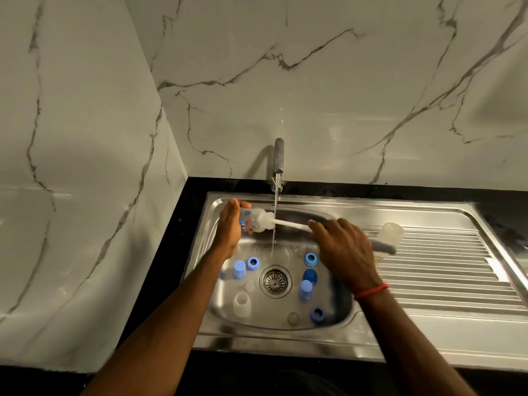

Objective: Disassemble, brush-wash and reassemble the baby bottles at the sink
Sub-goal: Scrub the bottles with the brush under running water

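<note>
Bottle [253, 221] gripped sideways by left hand [228, 228]; right hand [344, 250] apparently holds brush [288, 223].

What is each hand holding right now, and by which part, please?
Left hand grips the bottle by its base end; right hand grips the brush along its handle.

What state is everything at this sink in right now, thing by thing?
Tap: running, stream falling into the basin.
Bottle: on its side, cap off, brush head inside.
Brush: pushed into the bottle's mouth.
Left hand: gripping the bottle.
Right hand: gripping the brush.
Blue rings and caps: loose in the basin.
Clear bottle: upright in the basin, open.
Clear cup: on the drainboard.
Drain: strainer in, unblocked.
</note>
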`<act>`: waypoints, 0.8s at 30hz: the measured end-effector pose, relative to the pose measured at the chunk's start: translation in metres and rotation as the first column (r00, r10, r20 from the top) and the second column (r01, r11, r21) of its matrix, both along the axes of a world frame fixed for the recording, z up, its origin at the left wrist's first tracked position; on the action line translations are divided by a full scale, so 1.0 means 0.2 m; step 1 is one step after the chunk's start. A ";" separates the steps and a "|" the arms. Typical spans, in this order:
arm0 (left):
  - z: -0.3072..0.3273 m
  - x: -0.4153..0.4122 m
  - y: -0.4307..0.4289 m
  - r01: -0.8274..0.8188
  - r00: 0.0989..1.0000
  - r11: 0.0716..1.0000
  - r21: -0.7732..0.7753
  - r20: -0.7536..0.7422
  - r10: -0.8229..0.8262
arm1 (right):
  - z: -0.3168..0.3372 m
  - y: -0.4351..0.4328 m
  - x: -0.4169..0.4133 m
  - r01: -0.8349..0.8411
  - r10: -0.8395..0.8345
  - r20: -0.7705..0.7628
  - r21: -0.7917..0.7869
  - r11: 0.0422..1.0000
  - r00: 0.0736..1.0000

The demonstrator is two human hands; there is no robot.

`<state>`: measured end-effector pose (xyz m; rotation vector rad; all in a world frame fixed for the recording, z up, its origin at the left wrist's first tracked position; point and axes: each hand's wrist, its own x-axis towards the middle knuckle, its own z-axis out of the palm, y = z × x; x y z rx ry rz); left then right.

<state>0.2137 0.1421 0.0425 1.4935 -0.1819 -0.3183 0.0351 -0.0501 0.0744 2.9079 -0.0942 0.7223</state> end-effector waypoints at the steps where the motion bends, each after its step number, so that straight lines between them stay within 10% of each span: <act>1: 0.03 0.02 0.00 -0.018 0.999 1.000 0.024 0.031 0.017 | -0.03 0.03 -0.01 -0.005 0.004 0.021 0.018 1.000 1.000; 9: 0.01 0.03 0.04 -0.046 0.997 0.992 0.119 0.071 0.038 | 0.07 -0.06 -0.04 -0.110 0.237 -0.230 0.458 0.882 0.944; 12: -0.04 0.01 0.03 -0.051 0.998 0.988 0.146 0.035 0.047 | 0.11 -0.08 0.00 0.002 0.113 -0.374 0.294 0.956 0.921; 17: 0.01 0.04 0.01 -0.093 0.995 0.989 0.117 0.052 0.088 | 0.02 -0.02 0.02 -0.009 0.028 -0.188 0.102 0.995 0.982; 24: 0.02 0.07 0.03 -0.040 0.986 0.988 0.151 0.168 0.014 | 0.05 -0.09 0.01 -0.064 0.355 -0.318 0.659 0.750 0.879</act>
